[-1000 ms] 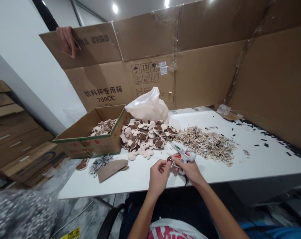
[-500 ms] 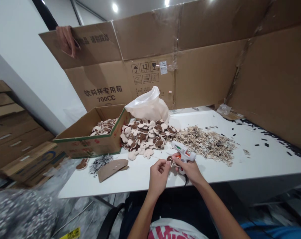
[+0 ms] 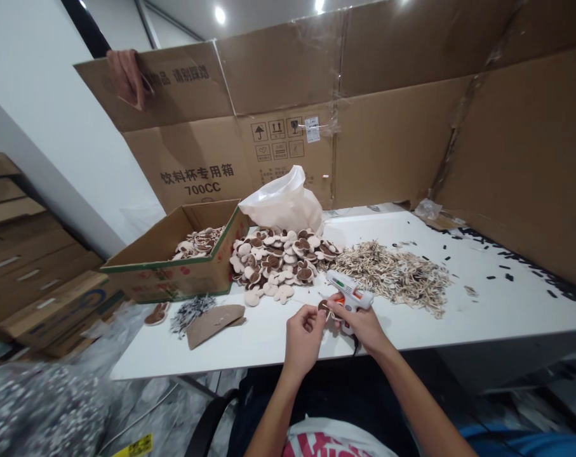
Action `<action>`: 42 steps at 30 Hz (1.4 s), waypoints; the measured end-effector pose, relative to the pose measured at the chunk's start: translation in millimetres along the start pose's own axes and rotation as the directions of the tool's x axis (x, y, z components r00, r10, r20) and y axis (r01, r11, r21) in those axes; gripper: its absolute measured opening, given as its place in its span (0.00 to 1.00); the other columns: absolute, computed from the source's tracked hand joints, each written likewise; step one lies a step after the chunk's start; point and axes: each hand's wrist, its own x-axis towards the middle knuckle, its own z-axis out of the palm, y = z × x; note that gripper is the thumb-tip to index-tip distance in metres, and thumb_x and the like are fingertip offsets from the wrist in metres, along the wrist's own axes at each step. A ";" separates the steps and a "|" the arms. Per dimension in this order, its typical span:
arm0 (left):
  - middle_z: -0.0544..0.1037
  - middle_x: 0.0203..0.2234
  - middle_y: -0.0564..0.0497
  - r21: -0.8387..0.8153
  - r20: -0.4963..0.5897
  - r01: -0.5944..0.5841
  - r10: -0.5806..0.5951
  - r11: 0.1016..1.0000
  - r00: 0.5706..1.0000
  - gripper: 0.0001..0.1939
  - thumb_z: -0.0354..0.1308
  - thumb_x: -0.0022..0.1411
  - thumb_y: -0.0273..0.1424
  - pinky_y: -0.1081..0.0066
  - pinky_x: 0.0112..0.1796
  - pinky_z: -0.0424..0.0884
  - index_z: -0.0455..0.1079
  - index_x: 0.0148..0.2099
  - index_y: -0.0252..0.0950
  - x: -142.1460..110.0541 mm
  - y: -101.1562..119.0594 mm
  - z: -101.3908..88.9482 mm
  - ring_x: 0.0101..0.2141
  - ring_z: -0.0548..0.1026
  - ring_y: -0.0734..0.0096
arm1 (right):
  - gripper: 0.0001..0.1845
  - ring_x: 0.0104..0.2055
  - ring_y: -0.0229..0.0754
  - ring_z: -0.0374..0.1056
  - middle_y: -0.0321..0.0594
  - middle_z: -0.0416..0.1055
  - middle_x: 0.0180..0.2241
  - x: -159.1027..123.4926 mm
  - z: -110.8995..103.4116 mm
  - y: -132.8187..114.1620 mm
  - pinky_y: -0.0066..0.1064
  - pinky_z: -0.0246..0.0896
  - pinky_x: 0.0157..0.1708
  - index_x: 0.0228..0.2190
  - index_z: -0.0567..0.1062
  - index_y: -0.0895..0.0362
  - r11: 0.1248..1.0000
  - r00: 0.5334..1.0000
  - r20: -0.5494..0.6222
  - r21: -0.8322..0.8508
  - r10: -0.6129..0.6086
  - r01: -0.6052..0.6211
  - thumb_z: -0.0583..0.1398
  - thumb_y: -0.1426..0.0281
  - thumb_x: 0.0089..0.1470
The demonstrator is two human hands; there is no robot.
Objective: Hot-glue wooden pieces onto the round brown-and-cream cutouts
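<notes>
A white hot glue gun (image 3: 349, 291) with orange and green parts is held in my right hand (image 3: 361, 324), its nozzle pointing up and left. The same hand's thumb and fingers also steady a small brown patch (image 3: 322, 305) with a pale cord across it. My left hand (image 3: 305, 335) is closed in a pinch at the patch's left edge, fingertips touching it. Just beyond my hands lies a heap of brown and cream rabbit-shaped patches (image 3: 273, 260). Right of it is a pile of pale cord pieces (image 3: 397, 273).
A cardboard box (image 3: 168, 276) with more patches stands at left. Nearby lie a cardboard scrap (image 3: 214, 324), dark bits (image 3: 190, 314) and one brown patch (image 3: 157, 313). Behind the white plastic bag (image 3: 288, 203) rises a cardboard wall (image 3: 387, 139). Another person's hand (image 3: 128, 79) rests over its top.
My right hand and the glue gun have shifted very slightly left. Both hands keep their hold on the brown patch; the piles have not moved.
</notes>
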 end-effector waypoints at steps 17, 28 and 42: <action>0.74 0.29 0.52 -0.114 -0.093 0.015 -0.026 0.993 0.995 0.15 0.55 0.69 0.43 0.75 0.27 0.62 0.72 0.39 0.36 0.5 1.7 -4.5 0.25 0.65 0.74 | 0.21 0.20 0.37 0.66 0.35 0.74 0.27 -2.2 3.5 -9.9 0.30 0.64 0.21 0.34 0.79 0.56 0.999 0.996 -0.079 0.028 -0.041 0.043 0.74 0.54 0.47; 0.58 0.19 0.59 -0.131 -0.151 0.042 -0.062 0.990 0.987 0.24 0.53 0.70 0.51 0.76 0.22 0.55 0.60 0.29 0.38 2.0 -7.9 -4.4 0.20 0.56 0.77 | 0.22 0.20 0.37 0.66 0.36 0.74 0.28 -1.1 3.5 -8.7 0.30 0.64 0.20 0.35 0.78 0.56 0.998 0.996 -0.077 0.042 -0.043 0.046 0.74 0.53 0.46; 0.73 0.25 0.53 0.014 -0.056 -0.009 0.010 1.000 0.998 0.18 0.64 0.63 0.46 0.76 0.27 0.62 0.73 0.35 0.34 0.7 -1.9 -1.6 0.24 0.66 0.75 | 0.22 0.26 0.39 0.68 0.38 0.76 0.32 -1.7 3.5 -7.0 0.31 0.69 0.23 0.35 0.80 0.55 0.999 0.998 -0.067 0.041 -0.004 0.007 0.75 0.54 0.45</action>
